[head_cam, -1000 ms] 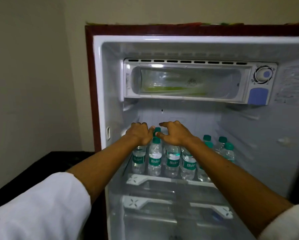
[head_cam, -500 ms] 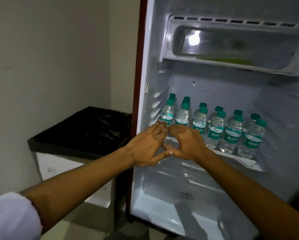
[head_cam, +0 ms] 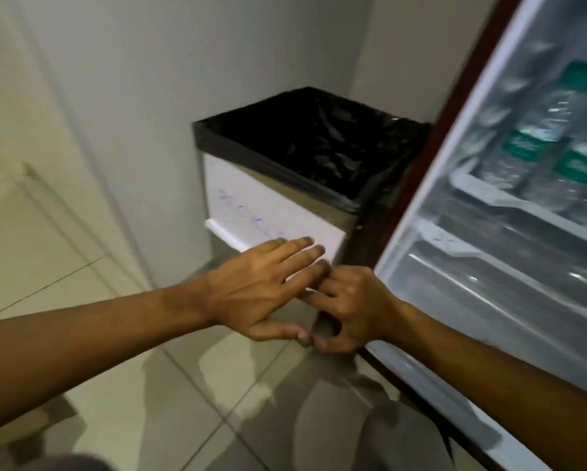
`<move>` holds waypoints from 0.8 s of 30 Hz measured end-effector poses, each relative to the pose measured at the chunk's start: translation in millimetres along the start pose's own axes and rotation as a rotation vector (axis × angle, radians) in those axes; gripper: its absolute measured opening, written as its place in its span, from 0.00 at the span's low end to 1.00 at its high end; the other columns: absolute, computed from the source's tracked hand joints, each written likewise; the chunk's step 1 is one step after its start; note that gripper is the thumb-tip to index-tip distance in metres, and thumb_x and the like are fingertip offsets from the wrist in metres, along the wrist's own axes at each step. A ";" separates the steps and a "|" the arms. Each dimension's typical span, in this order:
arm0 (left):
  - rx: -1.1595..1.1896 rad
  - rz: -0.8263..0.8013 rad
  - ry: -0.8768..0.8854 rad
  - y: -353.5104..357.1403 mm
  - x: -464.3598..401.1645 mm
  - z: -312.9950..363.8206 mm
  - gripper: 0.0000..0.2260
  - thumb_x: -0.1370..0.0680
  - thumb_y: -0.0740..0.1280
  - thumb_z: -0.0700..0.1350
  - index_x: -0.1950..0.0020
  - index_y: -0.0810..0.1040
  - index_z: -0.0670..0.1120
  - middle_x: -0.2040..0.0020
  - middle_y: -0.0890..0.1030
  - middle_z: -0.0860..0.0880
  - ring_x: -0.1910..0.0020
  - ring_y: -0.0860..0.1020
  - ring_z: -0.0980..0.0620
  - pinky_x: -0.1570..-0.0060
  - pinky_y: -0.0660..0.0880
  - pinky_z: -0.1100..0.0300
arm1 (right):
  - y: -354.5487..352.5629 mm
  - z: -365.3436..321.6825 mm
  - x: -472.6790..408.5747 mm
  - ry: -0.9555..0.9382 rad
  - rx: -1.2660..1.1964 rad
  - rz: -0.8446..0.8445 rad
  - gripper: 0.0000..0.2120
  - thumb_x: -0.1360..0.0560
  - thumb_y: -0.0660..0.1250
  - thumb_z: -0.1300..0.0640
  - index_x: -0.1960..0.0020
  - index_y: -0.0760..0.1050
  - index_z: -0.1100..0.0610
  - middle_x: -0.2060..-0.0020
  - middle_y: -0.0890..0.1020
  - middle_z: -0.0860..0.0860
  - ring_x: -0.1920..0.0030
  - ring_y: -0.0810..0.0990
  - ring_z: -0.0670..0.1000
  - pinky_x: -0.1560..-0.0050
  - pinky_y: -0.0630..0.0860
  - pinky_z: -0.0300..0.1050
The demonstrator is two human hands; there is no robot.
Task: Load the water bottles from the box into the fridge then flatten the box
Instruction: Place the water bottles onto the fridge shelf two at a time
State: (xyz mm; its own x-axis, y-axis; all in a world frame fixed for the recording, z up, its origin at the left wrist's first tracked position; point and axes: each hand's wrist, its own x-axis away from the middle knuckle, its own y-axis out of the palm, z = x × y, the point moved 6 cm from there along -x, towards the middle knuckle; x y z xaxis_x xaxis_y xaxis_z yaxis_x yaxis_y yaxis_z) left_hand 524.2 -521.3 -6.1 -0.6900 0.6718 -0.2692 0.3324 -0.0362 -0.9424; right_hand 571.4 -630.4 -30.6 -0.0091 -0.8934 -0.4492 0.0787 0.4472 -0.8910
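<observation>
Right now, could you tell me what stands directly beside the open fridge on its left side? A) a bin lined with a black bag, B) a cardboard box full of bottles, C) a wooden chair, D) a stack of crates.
A: a bin lined with a black bag stands against the open fridge, in the wall corner.

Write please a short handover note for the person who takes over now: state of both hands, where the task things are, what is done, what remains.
Left hand: open, fingers straight, holds nothing.
Right hand: fingers loosely curled, holds nothing, touching the left fingertips.
Both are outside the fridge, in front of the black-lined bin.
Water bottles: standing on a fridge shelf, blurred, so no count.
Fridge door: open.
Box: not in view.
Left: find the box, load any remaining bottles, flatten it.
</observation>
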 end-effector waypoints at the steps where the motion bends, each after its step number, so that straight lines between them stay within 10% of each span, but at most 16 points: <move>1: -0.019 -0.028 -0.017 5.2 19.7 -2.8 0.38 0.24 0.59 0.66 0.31 0.70 0.34 0.32 0.71 0.33 0.32 0.70 0.34 0.38 0.70 0.42 | 17.6 -9.5 -14.2 -0.055 -0.037 0.009 0.27 0.30 0.69 0.40 0.42 0.82 0.60 0.53 0.85 0.56 0.58 0.82 0.55 0.62 0.77 0.45; 16: 0.087 -0.493 -0.745 38.5 339.2 52.2 0.45 0.26 0.51 0.72 0.22 0.56 0.38 0.23 0.58 0.36 0.24 0.59 0.39 0.27 0.61 0.43 | 206.9 -199.6 -113.8 -0.502 -0.376 -0.332 0.36 0.25 0.61 0.34 0.28 0.70 0.58 0.29 0.71 0.61 0.27 0.67 0.59 0.32 0.68 0.57; 24: 0.134 -0.623 -0.981 51.4 438.6 110.3 0.42 0.25 0.51 0.72 0.25 0.64 0.39 0.29 0.71 0.39 0.33 0.72 0.42 0.34 0.71 0.49 | 246.9 -285.3 -118.4 -0.603 -0.421 -0.451 0.35 0.23 0.54 0.32 0.25 0.64 0.54 0.27 0.68 0.57 0.26 0.66 0.58 0.28 0.65 0.55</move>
State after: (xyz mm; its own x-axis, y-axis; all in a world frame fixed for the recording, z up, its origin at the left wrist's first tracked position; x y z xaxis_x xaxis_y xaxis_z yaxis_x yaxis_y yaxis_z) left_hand 167.7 -310.1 -194.5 -0.9299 -0.2559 0.2643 -0.2685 -0.0191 -0.9631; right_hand 307.5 -401.8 -216.3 0.5899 -0.8064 -0.0410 -0.1820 -0.0833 -0.9798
